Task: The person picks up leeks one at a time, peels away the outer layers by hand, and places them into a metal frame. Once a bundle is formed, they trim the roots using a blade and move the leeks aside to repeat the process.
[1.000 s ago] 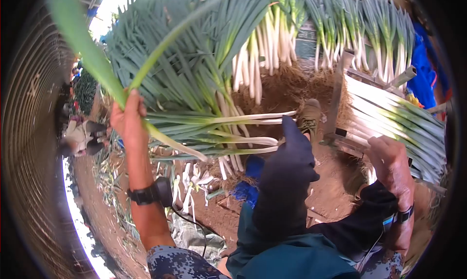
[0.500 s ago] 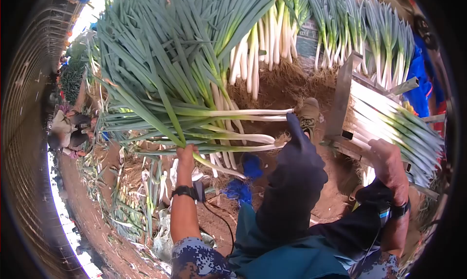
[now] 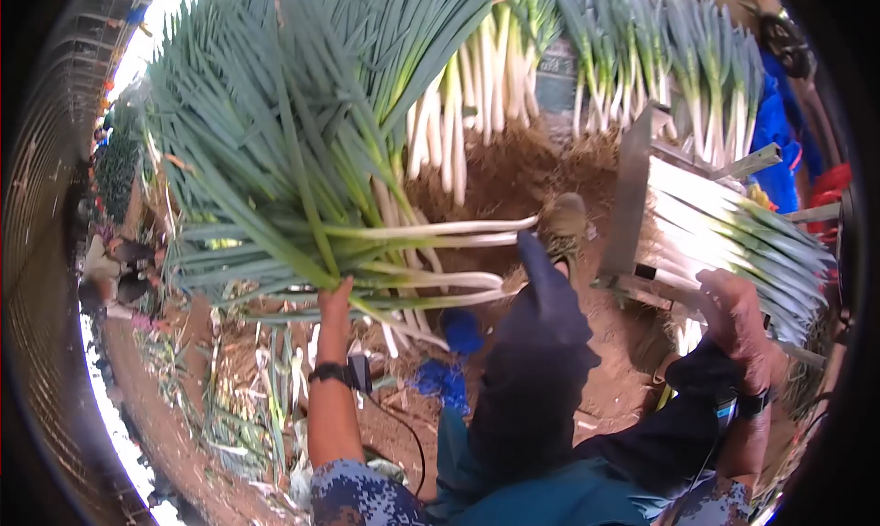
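My left hand [image 3: 335, 301] is closed around the leafy part of a long green onion [image 3: 403, 328], with its white end pointing right. Just beyond it, several loose green onions [image 3: 458, 278] lie across the edge of a large leafy pile [image 3: 266, 113], white ends toward my knee. On the right, my right hand [image 3: 736, 317] has bent fingers at the near side of a metal frame [image 3: 626, 191]. A stack of green onions [image 3: 710, 228] lies in this frame, root ends against its left plate. What the right fingers grip, if anything, is hidden.
More green onions [image 3: 623, 58] stand in rows at the back. My dark-trousered knee [image 3: 545, 333] and shoe [image 3: 562, 221] are between pile and frame. Blue plastic [image 3: 442, 379] and scattered trimmings [image 3: 247, 388] lie on the soil. Other people [image 3: 124, 269] are at far left.
The whole scene has shifted slightly left in view as my head moved. My left hand keeps its hold on the green onion, and the right hand remains at the metal frame.
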Motion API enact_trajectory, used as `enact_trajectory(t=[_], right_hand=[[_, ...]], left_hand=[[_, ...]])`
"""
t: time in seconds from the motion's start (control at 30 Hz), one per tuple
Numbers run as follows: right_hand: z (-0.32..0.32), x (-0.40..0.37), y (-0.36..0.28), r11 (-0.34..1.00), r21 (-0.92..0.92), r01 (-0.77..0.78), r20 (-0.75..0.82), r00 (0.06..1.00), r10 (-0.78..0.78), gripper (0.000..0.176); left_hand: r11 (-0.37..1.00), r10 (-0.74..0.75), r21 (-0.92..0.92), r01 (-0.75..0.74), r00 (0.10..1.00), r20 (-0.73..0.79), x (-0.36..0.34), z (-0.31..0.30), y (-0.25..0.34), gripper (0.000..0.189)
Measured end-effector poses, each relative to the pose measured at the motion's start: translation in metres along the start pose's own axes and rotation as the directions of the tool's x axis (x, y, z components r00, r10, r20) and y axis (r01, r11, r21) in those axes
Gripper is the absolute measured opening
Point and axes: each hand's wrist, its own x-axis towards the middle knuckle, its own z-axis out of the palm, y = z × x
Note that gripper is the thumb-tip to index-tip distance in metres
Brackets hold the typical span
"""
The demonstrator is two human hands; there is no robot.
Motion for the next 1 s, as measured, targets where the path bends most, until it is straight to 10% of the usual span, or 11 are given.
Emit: enact_trajectory(t=[0.2,0.33,0.53,0.67,0.73,0.83,0.93,1.0], right_hand=[[-0.012,-0.005,0.011,0.999,-0.013,-0.049,-0.021,0.999,0.048,0.024],[-0.02,-0.005,0.017,1.0,-0.007,0.009,-0.066,0.998,-0.009,0.023],[-0.021,0.002,0.035,0.994,0.065,-0.085,0.008,0.996,0.085,0.023],[-0.028,0.011,0.046,0.987,0.085,-0.136,0.027,0.991,0.134,0.027],[-0.028,0.013,0.052,0.987,0.066,-0.144,0.021,0.989,0.143,0.029],[-0.021,0.013,0.062,0.966,0.106,-0.234,0.027,0.972,0.233,0.032],[-0.016,0.018,0.071,0.964,0.066,-0.256,0.039,0.966,0.254,0.033],[-0.014,0.025,0.077,0.974,0.029,-0.226,0.042,0.974,0.225,0.034]], left_hand=[[0.991,-0.012,0.131,0.021,0.998,-0.064,-0.03,-0.003,-0.027,0.04],[0.336,0.191,0.914,-0.226,0.967,0.169,-0.077,0.023,0.011,0.03],[0.538,0.38,0.617,-0.575,0.818,0.431,-0.065,0.149,0.059,0.03],[0.66,0.412,0.525,-0.537,0.844,0.345,0.029,0.229,0.084,0.037],[0.613,0.33,0.656,-0.441,0.897,0.295,0.075,0.256,0.097,0.043],[0.351,0.605,0.8,-0.487,0.77,0.203,0.141,0.274,0.071,0.042],[0.322,0.305,0.878,-0.355,0.917,0.258,0.145,0.278,0.086,0.042],[0.3,0.386,0.898,-0.323,0.902,0.196,0.148,0.277,0.083,0.038]])
